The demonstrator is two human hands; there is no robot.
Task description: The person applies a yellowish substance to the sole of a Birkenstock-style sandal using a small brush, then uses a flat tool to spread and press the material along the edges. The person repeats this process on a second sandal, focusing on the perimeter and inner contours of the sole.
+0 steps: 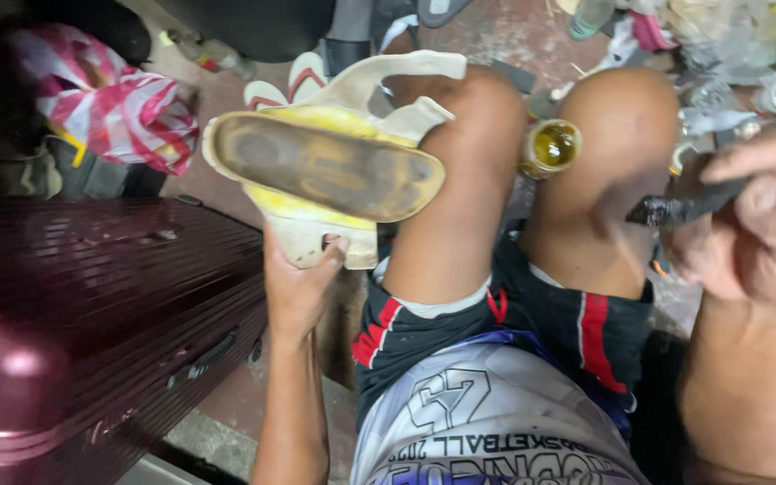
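Your left hand (pixel 298 283) is clamped on the heel of the cream sandal (pixel 334 162), sole up by your knee, your right hand (pixel 747 220) closed around a dark brush (pixel 684 208): gluing seems underway, needing the brush brought steadily to the sole.

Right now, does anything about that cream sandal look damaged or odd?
Yes. The cream strapped sandal in the left hand has a dark, worn footbed ringed with yellow smears along its rim. The right hand holds a dark, blackened tool beside an open can of yellow liquid between the knees.
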